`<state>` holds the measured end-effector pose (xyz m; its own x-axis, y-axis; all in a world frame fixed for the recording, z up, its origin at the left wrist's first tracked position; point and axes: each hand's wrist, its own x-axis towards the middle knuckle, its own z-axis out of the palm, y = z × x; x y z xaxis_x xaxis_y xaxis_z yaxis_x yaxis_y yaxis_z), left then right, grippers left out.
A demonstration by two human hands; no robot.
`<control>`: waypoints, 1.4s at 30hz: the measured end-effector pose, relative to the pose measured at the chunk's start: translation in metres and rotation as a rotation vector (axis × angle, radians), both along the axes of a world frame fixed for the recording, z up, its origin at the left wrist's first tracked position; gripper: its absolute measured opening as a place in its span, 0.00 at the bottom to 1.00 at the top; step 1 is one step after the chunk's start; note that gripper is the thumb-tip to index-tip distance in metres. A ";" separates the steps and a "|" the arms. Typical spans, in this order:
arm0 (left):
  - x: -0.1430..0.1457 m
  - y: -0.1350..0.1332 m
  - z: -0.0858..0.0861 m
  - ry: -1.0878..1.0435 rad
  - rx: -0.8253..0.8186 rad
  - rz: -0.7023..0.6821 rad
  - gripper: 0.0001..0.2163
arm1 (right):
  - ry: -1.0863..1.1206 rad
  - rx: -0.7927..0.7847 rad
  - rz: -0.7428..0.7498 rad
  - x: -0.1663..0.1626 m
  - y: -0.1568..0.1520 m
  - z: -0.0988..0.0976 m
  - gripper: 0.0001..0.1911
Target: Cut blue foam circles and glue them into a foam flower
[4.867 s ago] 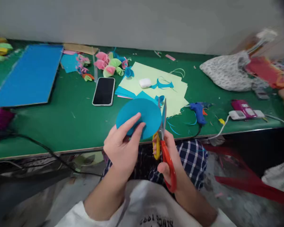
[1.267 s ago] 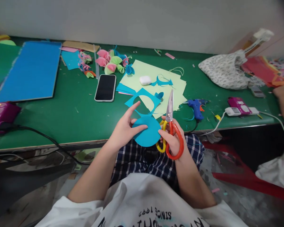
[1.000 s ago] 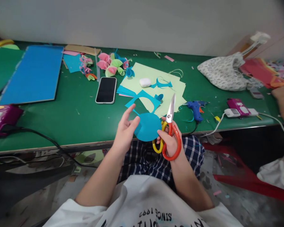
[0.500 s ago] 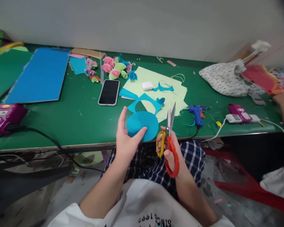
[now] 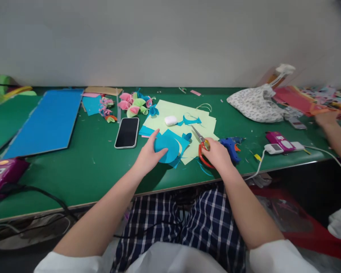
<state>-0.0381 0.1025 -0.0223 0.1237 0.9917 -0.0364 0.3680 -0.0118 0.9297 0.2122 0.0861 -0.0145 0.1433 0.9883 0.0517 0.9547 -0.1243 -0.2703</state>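
Between thumb and fingers, my left hand (image 5: 151, 152) holds a round blue paper disc (image 5: 168, 148). Partly behind the disc lies a blue paper offcut (image 5: 184, 144) with a curved cut-out. My right hand (image 5: 217, 154) is closed around scissors (image 5: 205, 151) with red and yellow handles, low over the table, blades pointing up and left across pale green paper sheets (image 5: 165, 110). A small curled blue paper piece (image 5: 186, 136) sits by the blade tips. Just right of my right hand is a blue glue gun (image 5: 230, 148), partly hidden by it.
A phone (image 5: 127, 132) lies left of the sheets, with pink and green paper petals (image 5: 133, 103) behind it. A white case (image 5: 171, 120) rests on the sheets. Farther left is a blue board (image 5: 48, 121). A patterned cloth bag (image 5: 250, 102) and another person's hand (image 5: 328, 119) are at right.
My right hand has carried the scissors forward from the table's front edge and turned them palm-down over the table. My left hand has moved the disc forward against the blue offcut. The view has tilted up.
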 end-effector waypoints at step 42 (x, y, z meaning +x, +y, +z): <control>0.015 0.042 -0.011 -0.340 0.046 -0.051 0.28 | 0.830 0.227 0.175 -0.075 0.054 -0.011 0.17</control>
<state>-0.0230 0.1447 -0.0329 0.1707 0.9835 0.0597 0.0353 -0.0666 0.9972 0.1370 0.1402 -0.0255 0.0696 0.9781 0.1962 0.4391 0.1466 -0.8864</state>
